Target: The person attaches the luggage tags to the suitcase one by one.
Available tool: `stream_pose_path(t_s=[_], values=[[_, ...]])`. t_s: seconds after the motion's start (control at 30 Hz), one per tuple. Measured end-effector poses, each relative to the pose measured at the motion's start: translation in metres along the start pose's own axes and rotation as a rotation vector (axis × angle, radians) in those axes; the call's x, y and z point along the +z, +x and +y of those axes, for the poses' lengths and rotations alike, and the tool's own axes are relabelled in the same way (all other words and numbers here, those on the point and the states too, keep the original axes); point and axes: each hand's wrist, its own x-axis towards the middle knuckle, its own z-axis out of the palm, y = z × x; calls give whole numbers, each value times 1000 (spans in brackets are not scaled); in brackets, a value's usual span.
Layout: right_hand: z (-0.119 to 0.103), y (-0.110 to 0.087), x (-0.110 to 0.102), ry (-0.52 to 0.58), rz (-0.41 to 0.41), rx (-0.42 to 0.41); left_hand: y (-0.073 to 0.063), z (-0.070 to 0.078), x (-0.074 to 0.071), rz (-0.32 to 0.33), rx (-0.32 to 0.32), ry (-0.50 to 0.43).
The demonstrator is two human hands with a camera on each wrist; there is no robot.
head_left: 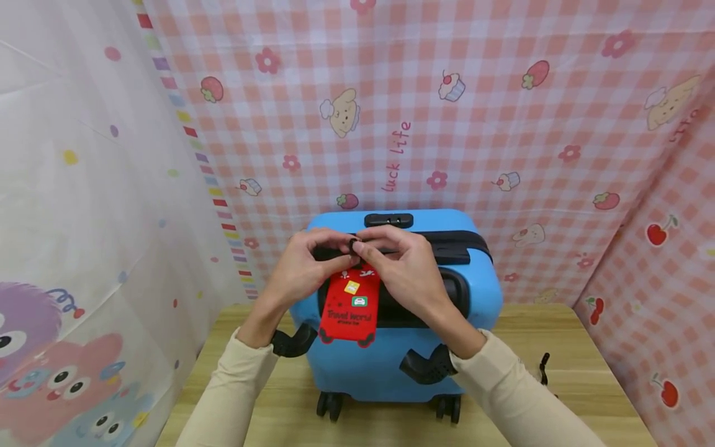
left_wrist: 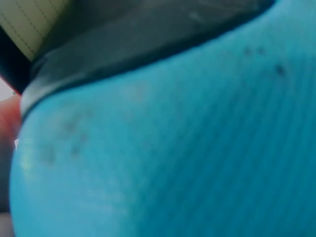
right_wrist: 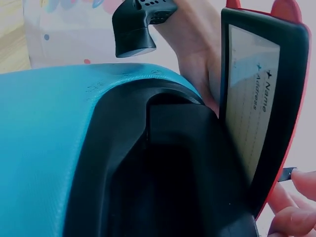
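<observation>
A red luggage tag, printed "Travel World", hangs in front of the black handle of a blue suitcase. Above it, my left hand and right hand meet fingertip to fingertip, both pinching the tag's small black strap. In the right wrist view the back of the luggage tag shows a name and address card in a black frame, beside the suitcase handle. Mostly the suitcase's blue shell fills the left wrist view, with a corner of the lined card at upper left.
The suitcase stands on its black wheels on a wooden table. A combination lock is set in its top. To the right lies a thin black item, partly behind my sleeve. Patterned curtains hang behind and at both sides.
</observation>
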Motion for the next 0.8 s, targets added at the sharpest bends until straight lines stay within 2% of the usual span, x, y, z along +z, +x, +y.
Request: stream_pose_path(t_s=[0.2, 0.4, 0.6, 0.8], values=[[2, 0, 2, 15, 30, -12, 0, 0, -1, -25, -12, 6], [2, -1, 2, 26, 48, -23, 0, 1, -4, -87, -1, -30], [0, -1, 1, 27, 39, 12, -1, 1, -6, -111, -2, 8], [0, 0, -1, 7, 12, 30, -1, 0, -8, -138, 26, 31]])
